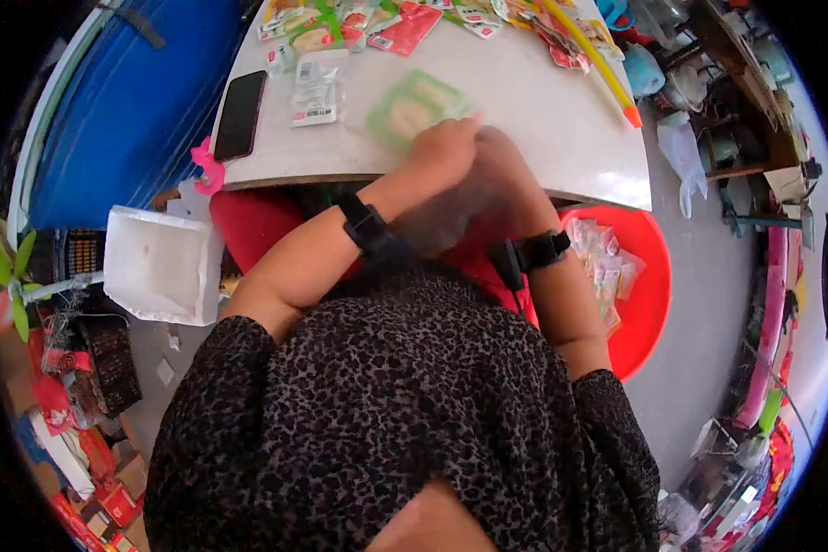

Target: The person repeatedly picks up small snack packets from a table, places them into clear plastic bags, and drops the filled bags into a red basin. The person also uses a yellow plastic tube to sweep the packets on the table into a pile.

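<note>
My left hand (442,147) reaches over the table's front edge, its fingers closed on the lower right corner of a blurred green packet (405,106) with pale contents. My right hand (497,156) is beside it, smeared by motion; its fingers are unclear. Left of the green packet lies a silver-white packet (316,101), and farther left a dark phone (242,110). Piles of small colourful packets (405,28) cover the back of the white table (580,147).
A yellow stick with an orange end (598,64) lies along the table's right. Below right stands a red basin (644,313) holding packets; at the left, a white foam box (156,267). Blue material (129,129) borders the left, cluttered shelves (727,110) the right.
</note>
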### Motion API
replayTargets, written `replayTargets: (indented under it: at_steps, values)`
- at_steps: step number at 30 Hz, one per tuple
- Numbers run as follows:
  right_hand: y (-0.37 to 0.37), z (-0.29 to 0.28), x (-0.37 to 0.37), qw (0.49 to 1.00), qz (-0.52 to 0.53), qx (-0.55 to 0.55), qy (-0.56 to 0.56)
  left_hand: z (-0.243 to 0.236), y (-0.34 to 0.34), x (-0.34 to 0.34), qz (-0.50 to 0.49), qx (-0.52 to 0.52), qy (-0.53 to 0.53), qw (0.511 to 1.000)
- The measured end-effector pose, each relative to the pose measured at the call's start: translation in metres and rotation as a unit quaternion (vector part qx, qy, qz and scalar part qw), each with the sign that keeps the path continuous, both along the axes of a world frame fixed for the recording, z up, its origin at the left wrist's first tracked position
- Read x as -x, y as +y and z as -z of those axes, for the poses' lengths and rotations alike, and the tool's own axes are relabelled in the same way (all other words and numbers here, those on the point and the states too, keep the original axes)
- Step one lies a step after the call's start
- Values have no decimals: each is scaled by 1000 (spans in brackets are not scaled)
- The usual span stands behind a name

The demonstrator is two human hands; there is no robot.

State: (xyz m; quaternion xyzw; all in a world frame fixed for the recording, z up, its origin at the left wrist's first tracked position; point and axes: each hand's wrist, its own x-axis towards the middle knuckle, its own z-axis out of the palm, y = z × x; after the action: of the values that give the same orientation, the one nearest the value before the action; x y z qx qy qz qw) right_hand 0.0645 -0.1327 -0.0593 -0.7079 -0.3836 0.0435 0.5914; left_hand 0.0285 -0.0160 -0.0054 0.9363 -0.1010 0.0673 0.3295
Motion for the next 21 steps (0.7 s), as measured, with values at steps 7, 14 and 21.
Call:
replayTargets:
  at_steps: [7,14,21]
  values:
    - [-39,-13,-9,953,158,200,166,3,26,31,94,-82,-174,977]
    - [-23,-16,5,839,191,-87,501,24,25,19,129,-79,-151,977]
    - [5,-36,41,813,212,-224,494,15,44,20,96,1,-297,950]
